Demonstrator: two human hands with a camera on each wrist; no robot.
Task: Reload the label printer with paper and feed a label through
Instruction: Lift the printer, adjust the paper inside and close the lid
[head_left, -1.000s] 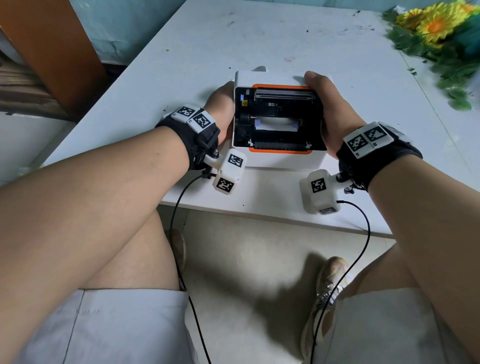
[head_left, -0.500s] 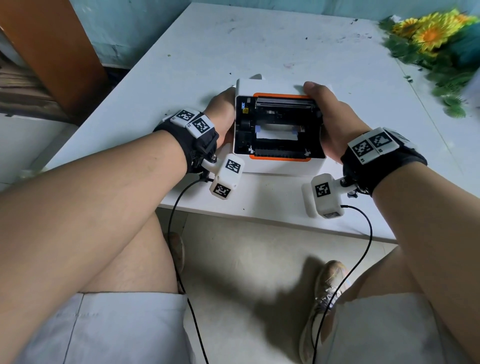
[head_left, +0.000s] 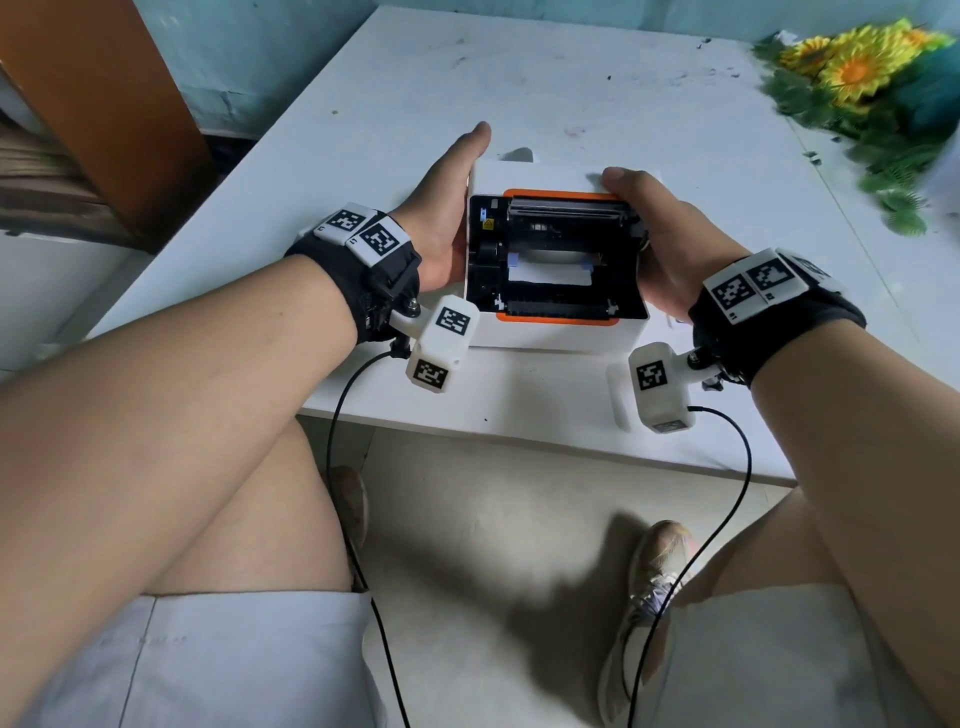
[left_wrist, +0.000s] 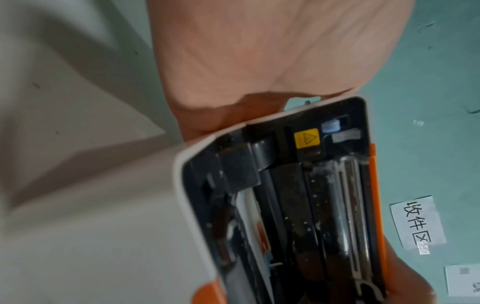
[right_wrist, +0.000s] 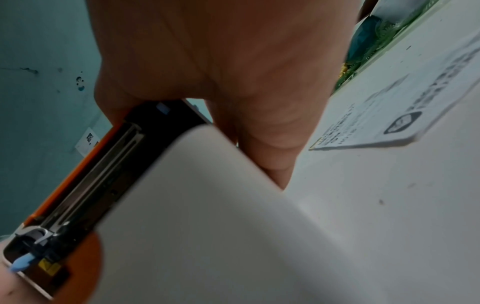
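Head view, label printer (head_left: 550, 335) near table (head_left: 519, 400) edge, left hand (head_left: 441, 228) pressing flat, right hand (head_left: 662, 249) gripping

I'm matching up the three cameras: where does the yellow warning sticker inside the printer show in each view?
Head: yellow warning sticker at the upper left inside corner of the open printer.
Left wrist: sticker right of centre, just below the palm.
Right wrist: sticker in the lower left corner, small and blurred.
Shared landmark: the orange trim along the printer's opening.
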